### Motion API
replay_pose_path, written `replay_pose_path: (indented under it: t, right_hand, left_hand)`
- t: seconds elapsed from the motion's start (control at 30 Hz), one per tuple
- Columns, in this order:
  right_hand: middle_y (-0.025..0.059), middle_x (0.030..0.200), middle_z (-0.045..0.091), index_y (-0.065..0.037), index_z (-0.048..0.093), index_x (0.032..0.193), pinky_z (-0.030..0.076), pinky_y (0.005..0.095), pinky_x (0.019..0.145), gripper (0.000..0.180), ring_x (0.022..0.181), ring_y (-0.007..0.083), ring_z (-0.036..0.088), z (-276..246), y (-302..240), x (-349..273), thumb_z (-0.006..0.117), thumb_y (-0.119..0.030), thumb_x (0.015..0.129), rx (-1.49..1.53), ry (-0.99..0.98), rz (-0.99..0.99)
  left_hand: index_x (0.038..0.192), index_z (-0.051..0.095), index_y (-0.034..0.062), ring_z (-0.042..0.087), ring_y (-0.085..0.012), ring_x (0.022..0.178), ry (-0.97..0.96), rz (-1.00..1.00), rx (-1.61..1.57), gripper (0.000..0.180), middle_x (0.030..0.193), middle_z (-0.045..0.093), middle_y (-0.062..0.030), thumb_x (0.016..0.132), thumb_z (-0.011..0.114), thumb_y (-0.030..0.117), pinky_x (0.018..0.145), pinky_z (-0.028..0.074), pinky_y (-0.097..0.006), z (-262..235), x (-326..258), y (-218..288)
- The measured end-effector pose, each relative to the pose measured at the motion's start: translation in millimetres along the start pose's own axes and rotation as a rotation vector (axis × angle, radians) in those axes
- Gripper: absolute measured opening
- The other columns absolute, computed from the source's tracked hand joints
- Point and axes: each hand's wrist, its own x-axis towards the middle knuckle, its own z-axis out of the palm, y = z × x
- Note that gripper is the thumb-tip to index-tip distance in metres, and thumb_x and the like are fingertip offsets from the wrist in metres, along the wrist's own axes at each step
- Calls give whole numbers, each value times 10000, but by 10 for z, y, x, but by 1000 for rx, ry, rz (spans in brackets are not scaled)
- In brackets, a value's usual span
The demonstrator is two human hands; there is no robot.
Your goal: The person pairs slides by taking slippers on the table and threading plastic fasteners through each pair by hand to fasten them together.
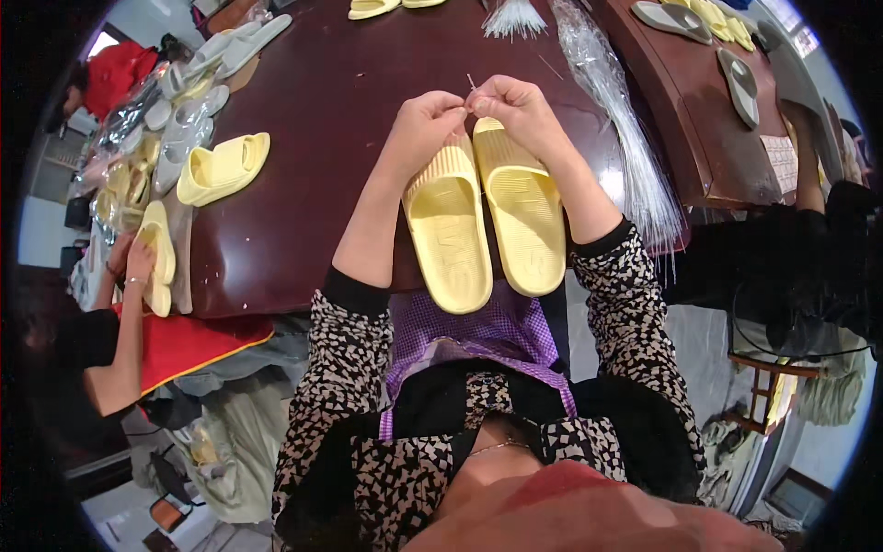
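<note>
1. A dark brown table (313,120) fills the upper middle of the view.
2. A single yellow slipper (223,168) lies on its side at the table's left part.
3. A heap of pale slippers in clear bags (175,110) sits along the left edge.
4. A bundle of clear plastic ties (616,120) stretches down the right side of the table.
5. A smaller bunch of ties (513,18) lies at the far edge.
6. Grey and yellow slippers (708,28) rest on a second table, top right.
7. A co-worker's hand (140,262) at the left holds what seems to be another yellow slipper (158,248).
</note>
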Motion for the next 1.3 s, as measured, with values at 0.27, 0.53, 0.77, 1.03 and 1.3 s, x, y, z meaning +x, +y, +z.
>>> replay_pose_path:
  t: [0.27, 0.53, 0.77, 1.03, 1.3]
  right_hand:
    - [10, 812, 635, -1, 640, 914, 475, 217, 695, 102, 763, 66, 578, -4, -109, -28, 586, -84, 888, 38, 130, 54]
    - [-5, 781, 614, 3, 638, 916, 460, 200, 638, 86, 705, 47, 550, 105, -260, -146, 595, -60, 876, 136, 139, 36]
    - [-6, 739, 623, 2, 636, 917, 458, 201, 595, 89, 652, 38, 545, 155, -345, -191, 604, -48, 851, -91, 109, -51]
    - [4, 712, 625, 3, 642, 891, 462, 204, 587, 88, 630, 45, 549, 174, -333, -186, 615, -57, 832, -165, 123, -51]
    - [6, 711, 628, 7, 643, 877, 460, 208, 576, 78, 623, 49, 548, 184, -282, -209, 619, -48, 827, -188, 139, -60]
  left_hand:
    - [896, 647, -16, 517, -44, 578, 146, -57, -118, 118, 707, 604, -6, 853, 600, 83, 530, 418, -194, 97, -84, 61]
    - [925, 633, -5, 480, -34, 549, 194, -16, -369, 97, 725, 599, -12, 877, 600, 74, 499, 387, -166, 64, -147, 115]
    - [942, 625, -14, 480, -27, 558, 196, 94, -445, 106, 728, 604, -22, 876, 601, 66, 500, 378, -158, 91, -168, 202]
    - [909, 617, -10, 479, -30, 549, 230, 72, -470, 70, 724, 603, -30, 866, 592, 39, 492, 378, -156, 94, -170, 198]
    - [898, 621, 10, 491, -52, 544, 209, 76, -437, 56, 720, 605, -35, 854, 611, 43, 492, 391, -162, 73, -167, 124]
